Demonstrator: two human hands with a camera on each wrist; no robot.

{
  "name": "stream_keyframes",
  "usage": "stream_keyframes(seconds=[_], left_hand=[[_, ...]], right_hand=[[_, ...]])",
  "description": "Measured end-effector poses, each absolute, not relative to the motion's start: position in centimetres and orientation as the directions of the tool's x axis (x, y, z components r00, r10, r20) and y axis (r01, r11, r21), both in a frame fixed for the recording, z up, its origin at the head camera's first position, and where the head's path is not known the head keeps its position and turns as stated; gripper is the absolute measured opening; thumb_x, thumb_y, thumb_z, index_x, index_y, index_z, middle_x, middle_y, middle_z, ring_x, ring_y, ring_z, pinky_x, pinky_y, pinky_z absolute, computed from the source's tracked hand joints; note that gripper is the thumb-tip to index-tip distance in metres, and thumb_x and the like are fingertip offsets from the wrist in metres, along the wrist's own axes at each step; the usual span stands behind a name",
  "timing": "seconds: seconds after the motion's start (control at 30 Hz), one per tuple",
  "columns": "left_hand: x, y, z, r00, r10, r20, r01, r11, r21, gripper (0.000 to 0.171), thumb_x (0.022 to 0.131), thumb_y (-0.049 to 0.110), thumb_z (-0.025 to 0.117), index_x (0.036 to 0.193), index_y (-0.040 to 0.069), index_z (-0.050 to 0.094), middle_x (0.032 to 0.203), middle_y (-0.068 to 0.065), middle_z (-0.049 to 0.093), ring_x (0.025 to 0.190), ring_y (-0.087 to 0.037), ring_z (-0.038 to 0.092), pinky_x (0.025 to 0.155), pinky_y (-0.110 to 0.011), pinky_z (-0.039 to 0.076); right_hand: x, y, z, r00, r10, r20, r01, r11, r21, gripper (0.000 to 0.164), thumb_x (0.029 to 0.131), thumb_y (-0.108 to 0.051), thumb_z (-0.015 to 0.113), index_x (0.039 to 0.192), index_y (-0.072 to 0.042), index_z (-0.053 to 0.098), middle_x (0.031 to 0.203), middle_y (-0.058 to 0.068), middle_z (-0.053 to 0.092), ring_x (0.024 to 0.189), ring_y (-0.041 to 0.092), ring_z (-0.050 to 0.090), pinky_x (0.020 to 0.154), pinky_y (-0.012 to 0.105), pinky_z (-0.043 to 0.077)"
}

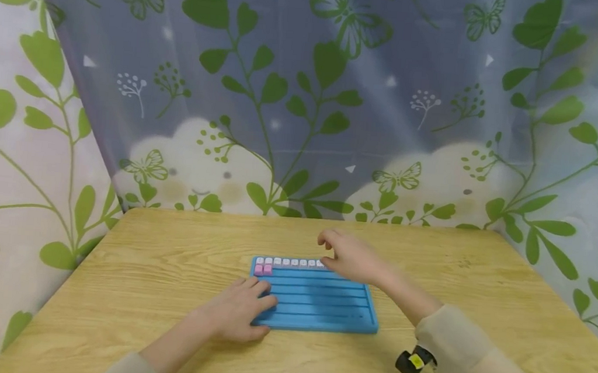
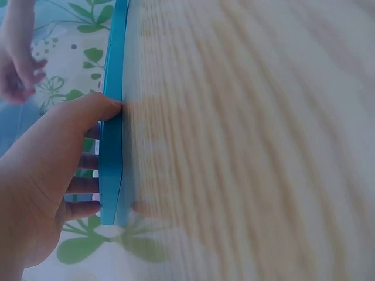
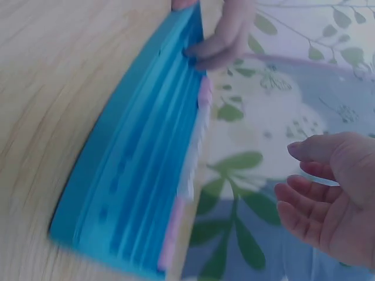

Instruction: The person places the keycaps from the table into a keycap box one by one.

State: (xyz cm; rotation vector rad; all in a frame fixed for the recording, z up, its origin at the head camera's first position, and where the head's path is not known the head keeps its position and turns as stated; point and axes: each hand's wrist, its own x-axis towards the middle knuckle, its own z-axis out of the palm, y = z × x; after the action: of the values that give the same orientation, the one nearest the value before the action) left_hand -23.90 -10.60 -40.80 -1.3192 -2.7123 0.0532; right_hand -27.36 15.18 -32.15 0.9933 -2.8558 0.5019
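A blue keyboard base (image 1: 316,305) with long ridged rows lies on the table. White keycaps (image 1: 295,263) line its far row, and pink keycaps (image 1: 263,270) sit below them at the left. More pink keycaps (image 3: 171,234) appear at the far row's right end in the right wrist view. My left hand (image 1: 239,310) holds the base's near left corner, thumb at the near edge and fingers over the left part. Above the far edge, toward the right, hovers my right hand (image 1: 351,255), its fingers loosely bent and thumb apart. I see nothing in its grasp.
The base stands on a wood-grain table (image 1: 178,241). Beyond the table's far edge hangs a printed curtain (image 1: 291,151) with leaves and butterflies. A small black device (image 1: 411,362) with a yellow patch is worn at my right sleeve.
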Motion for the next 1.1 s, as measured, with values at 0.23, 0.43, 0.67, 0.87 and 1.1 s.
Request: stream_keyframes(seconds=[0.23,0.43,0.67,0.87,1.1], left_hand=[[-23.8,-10.5,-40.8,-0.611,0.787,0.082,0.783,0.617,-0.082,0.045,0.085,0.046,0.056,0.12,0.018,0.055,0.107,-0.001,0.047,0.099,-0.021,0.043,0.089,-0.042,0.04],[-23.6,-10.5,-40.6,-0.615,0.784,0.089,0.781,0.621,-0.065,0.044,0.085,0.045,0.057,0.119,0.018,0.056,0.108,-0.002,0.048,0.1,-0.021,0.044,0.089,-0.043,0.04],[-23.8,-10.4,-40.5,-0.614,0.784,0.09,0.78,0.62,-0.084,0.045,0.084,0.046,0.057,0.119,0.018,0.056,0.108,-0.003,0.048,0.1,-0.021,0.044,0.089,-0.042,0.04],[-23.8,-10.3,-40.5,-0.619,0.782,0.074,0.777,0.624,-0.083,0.046,0.085,0.047,0.056,0.121,0.018,0.055,0.108,-0.002,0.047,0.101,-0.022,0.044,0.092,-0.044,0.039],[-23.6,-10.4,-40.5,-0.626,0.776,0.076,0.772,0.63,-0.079,0.046,0.085,0.047,0.056,0.121,0.018,0.056,0.106,-0.001,0.047,0.101,-0.022,0.043,0.093,-0.044,0.039]], right_hand=[[-25.6,21.5,-31.9,-0.806,-0.557,0.202,-0.592,0.768,-0.245,0.029,0.085,-0.01,0.065,0.11,-0.002,0.053,0.097,0.009,0.055,0.067,0.01,0.051,0.059,0.025,0.045],[-23.6,26.3,-32.7,-0.83,-0.527,0.181,-0.555,0.813,-0.179,0.023,0.083,-0.009,0.067,0.103,-0.004,0.056,0.092,0.005,0.054,0.065,0.007,0.048,0.057,0.024,0.044],[-20.8,30.0,-34.7,-0.865,-0.502,-0.031,-0.496,0.861,-0.111,0.026,0.081,-0.017,0.07,0.101,-0.006,0.056,0.091,0.004,0.053,0.058,0.004,0.043,0.051,0.022,0.039],[-19.1,31.8,-36.2,-0.835,-0.526,-0.164,-0.491,0.845,-0.211,0.029,0.08,-0.017,0.071,0.101,-0.007,0.054,0.089,0.004,0.049,0.054,0.004,0.04,0.047,0.021,0.038],[-18.4,32.3,-37.2,-0.826,-0.533,-0.184,-0.465,0.829,-0.31,0.026,0.074,-0.001,0.067,0.095,-0.012,0.055,0.085,0.002,0.043,0.055,0.005,0.037,0.048,0.021,0.035]])
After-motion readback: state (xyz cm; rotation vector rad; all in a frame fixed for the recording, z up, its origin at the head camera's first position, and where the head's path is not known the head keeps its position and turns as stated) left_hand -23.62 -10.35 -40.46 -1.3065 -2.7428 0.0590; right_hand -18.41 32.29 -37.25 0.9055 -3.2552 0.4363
